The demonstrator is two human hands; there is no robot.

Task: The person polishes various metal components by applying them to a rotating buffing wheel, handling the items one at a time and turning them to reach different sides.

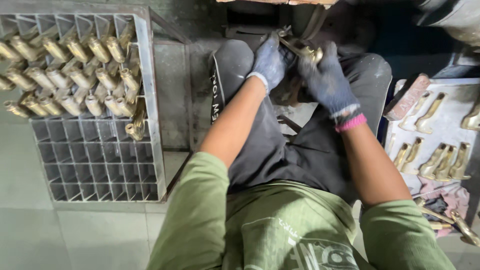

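Brass fitting [300, 47], long and curved, sits above the person's knees, gripped at both ends by gloved hands: the left hand [270, 62] closes around its upper end, the right hand [327, 80], with a pink cuff, clamps its lower end. Dark trousers [280, 145] lie below. To the left, a grey grid crate [95, 165] holds rows of brass pieces [70, 75] in its upper cells. At the right, a white tray [450, 135] carries more brass fittings [440, 162].
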